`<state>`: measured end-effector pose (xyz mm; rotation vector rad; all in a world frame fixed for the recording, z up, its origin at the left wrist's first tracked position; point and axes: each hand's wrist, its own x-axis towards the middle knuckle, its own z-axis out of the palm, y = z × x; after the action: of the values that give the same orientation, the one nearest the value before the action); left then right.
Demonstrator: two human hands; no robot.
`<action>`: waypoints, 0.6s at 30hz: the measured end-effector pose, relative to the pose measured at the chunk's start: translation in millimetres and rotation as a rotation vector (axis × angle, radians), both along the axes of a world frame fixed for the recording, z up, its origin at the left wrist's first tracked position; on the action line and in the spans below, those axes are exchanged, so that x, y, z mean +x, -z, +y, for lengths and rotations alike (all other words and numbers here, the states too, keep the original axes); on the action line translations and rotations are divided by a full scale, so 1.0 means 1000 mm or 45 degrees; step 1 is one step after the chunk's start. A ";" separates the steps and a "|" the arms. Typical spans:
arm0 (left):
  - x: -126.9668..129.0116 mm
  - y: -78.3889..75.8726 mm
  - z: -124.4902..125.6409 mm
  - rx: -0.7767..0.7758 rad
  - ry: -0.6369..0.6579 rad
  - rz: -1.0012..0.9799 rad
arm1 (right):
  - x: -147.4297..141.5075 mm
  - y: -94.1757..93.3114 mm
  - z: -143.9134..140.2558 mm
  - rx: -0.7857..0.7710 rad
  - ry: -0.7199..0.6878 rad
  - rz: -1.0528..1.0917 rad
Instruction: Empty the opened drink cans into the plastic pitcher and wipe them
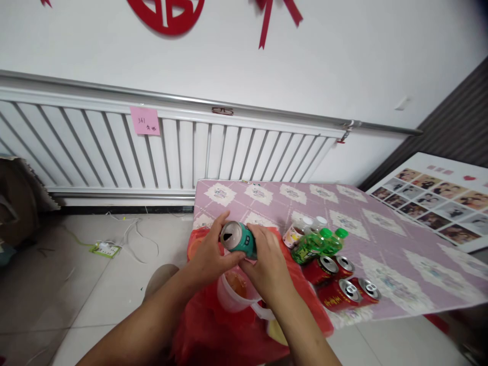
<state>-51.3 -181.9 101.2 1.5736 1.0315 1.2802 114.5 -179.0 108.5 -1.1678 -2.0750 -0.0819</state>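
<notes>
A teal drink can [247,243] is held between my two hands, tilted, with its silver top toward me and a dark opening showing in it. My left hand [211,254] is closed round the left side of the can. The fingers of my right hand [269,259] wrap its right side. Just below the can stands a translucent plastic jug [230,299] with amber liquid inside; my right forearm passes over its handle side. A red cloth [308,305] lies under the jug.
Several red cans [339,296] with dark openings stand on the right, beside green-capped bottles [308,248] and clear-capped bottles [293,236]. A purple patterned tablecloth [385,244] covers the table. Behind are a white radiator [224,147] and a photo board [438,195]. A power strip [104,249] lies on the floor.
</notes>
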 end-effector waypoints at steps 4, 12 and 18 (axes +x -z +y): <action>-0.007 -0.006 0.017 0.068 -0.073 0.040 | -0.004 -0.006 0.006 -0.011 0.032 0.005; -0.045 0.034 0.109 -0.007 -0.423 0.432 | 0.048 -0.007 -0.029 0.128 0.294 0.204; -0.056 0.106 0.154 -0.084 -0.439 0.766 | 0.083 0.043 -0.068 -0.005 0.379 0.140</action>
<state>-107.0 -27.5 -5.2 1.8313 1.7622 0.9817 197.2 -247.5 65.9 -1.4435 -1.7951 -0.1505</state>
